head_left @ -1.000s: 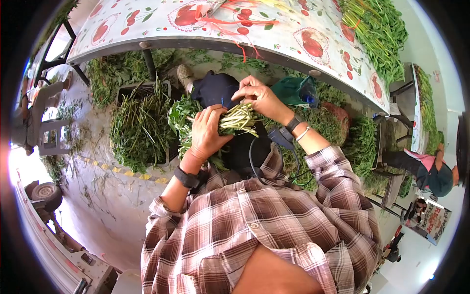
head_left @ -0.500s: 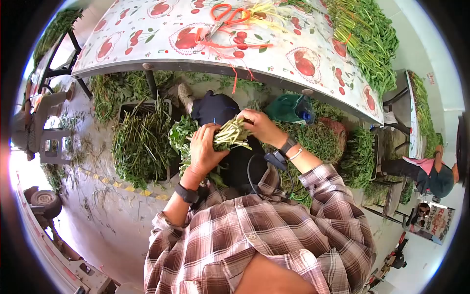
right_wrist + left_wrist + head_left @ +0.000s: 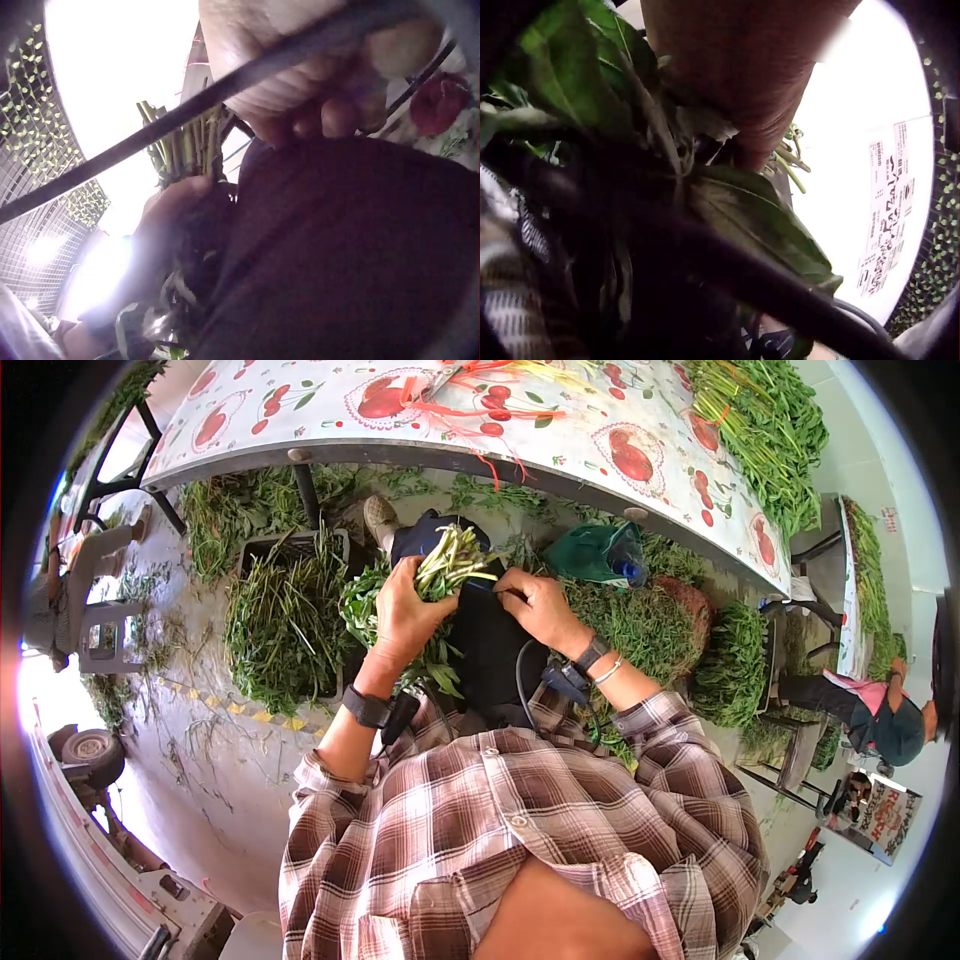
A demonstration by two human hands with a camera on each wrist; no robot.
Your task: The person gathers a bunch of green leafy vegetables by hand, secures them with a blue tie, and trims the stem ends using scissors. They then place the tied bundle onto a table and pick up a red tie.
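My left hand (image 3: 408,615) grips a bunch of leafy greens (image 3: 452,560) round its stems. The pale cut ends point up and away, and leaves hang below the wrist. Large leaves (image 3: 757,217) fill much of the left wrist view. In the right wrist view the stem ends (image 3: 184,142) stand above the left thumb. My right hand (image 3: 545,612), fingers curled, is just right of the bunch, low over the dark trouser leg (image 3: 495,650). A thin blue strip (image 3: 480,584) runs to its fingertips, which pinch it; they are partly hidden.
A table with a cherry-print cloth (image 3: 560,445) stands in front, bearing orange ties (image 3: 470,405) and piled greens (image 3: 765,440). A black crate (image 3: 345,545) of greens is on the floor at left. A green bag (image 3: 585,550) and more greens (image 3: 640,635) lie at right. Another person (image 3: 890,710) is far right.
My right hand has left the stems and moved down beside the knee to the blue strip. My left hand has turned, tipping the stem ends from rightward to upward.
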